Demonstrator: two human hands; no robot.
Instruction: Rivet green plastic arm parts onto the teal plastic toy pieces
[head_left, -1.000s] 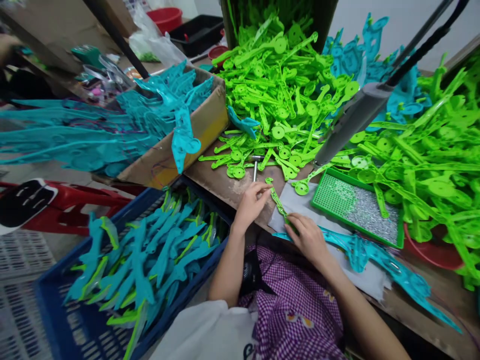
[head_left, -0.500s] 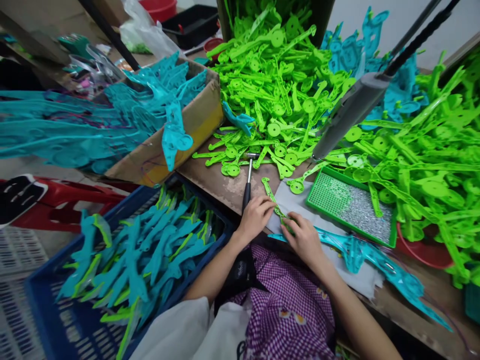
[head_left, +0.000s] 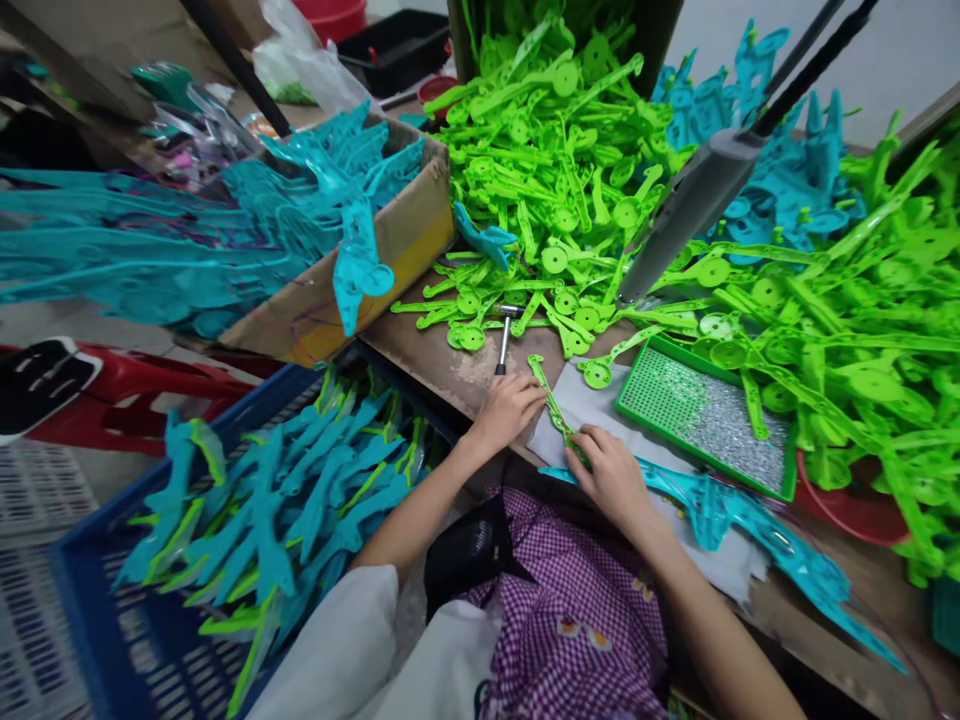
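Observation:
A slim green plastic part (head_left: pixel 553 408) lies slantwise over grey cloth at the bench edge. The fingertips of my left hand (head_left: pixel 504 412) are closed against its left side. That same hand covers most of the handle of a small hammer (head_left: pixel 505 345); whether it touches the handle is hidden. At the near end of the green part, my right hand (head_left: pixel 611 474) pinches it with bent fingers. A long translucent blue plastic part (head_left: pixel 709 508) runs from beneath my right hand out to the right.
A green tray (head_left: pixel 637 408) of tiny shiny metal pieces stands right of the cloth. Heaped green parts (head_left: pixel 555 200) fill the back. A grey tool (head_left: pixel 686 215) hangs above them. To the left are a cardboard box (head_left: pixel 405 225) and a blue crate (head_left: pixel 82 600) of assembled parts.
My left hand has shifted slightly left and away from me, covering more of the hammer handle. My right hand stays at the green part. The view has shifted a little.

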